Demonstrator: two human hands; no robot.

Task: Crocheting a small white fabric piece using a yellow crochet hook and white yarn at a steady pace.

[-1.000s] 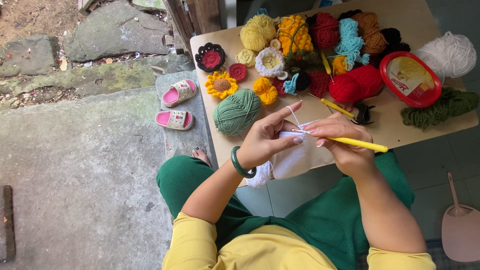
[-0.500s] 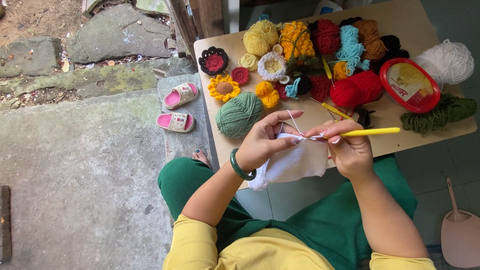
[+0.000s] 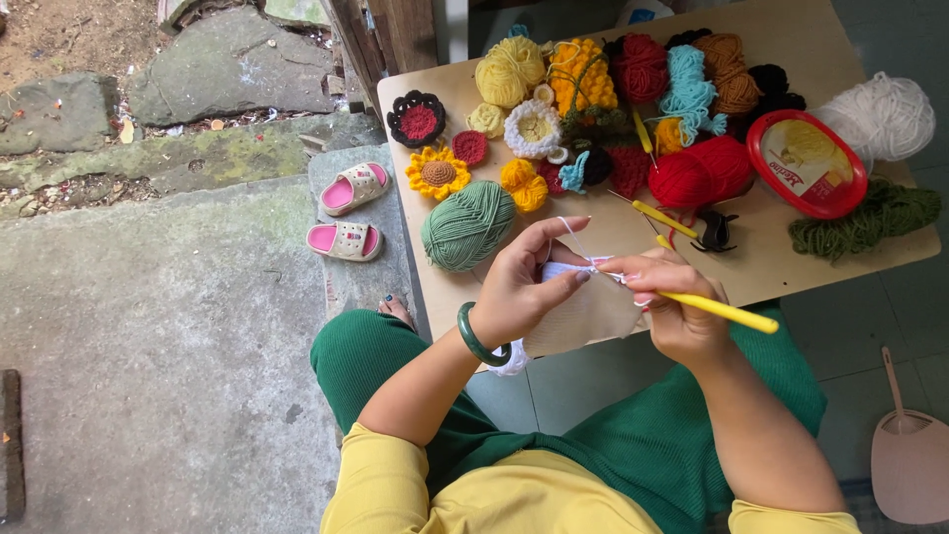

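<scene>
Sitting at the near edge of a low wooden table (image 3: 771,267), working a small white crochet piece (image 3: 583,307) held just off that edge, over the lap in green trousers. Pinching the white piece with the left hand (image 3: 519,287), thumb and fingers closed on its upper edge, a strand of white yarn (image 3: 571,232) looping up over the raised index finger. Wearing a dark green bangle (image 3: 477,339) on that wrist. Gripping a yellow crochet hook (image 3: 717,311) with the right hand (image 3: 677,307), fingers curled closed around the shaft, hook tip meeting the top edge of the white piece between the two hands, handle pointing out to the right. Lying on the table just beyond the hands: a sage green yarn ball (image 3: 467,225), a crocheted sunflower (image 3: 437,173), a red yarn ball (image 3: 700,173), a second yellow hook (image 3: 664,218), a black hair claw (image 3: 714,229). Further back, crowding together, yarn in yellow, orange, teal and brown, plus a red-rimmed oval tub (image 3: 806,163), a white yarn ball (image 3: 880,117) and dark green yarn (image 3: 870,218). Resting on the stone step to the left, well apart from the hands, a pair of pink sandals (image 3: 348,213).
</scene>
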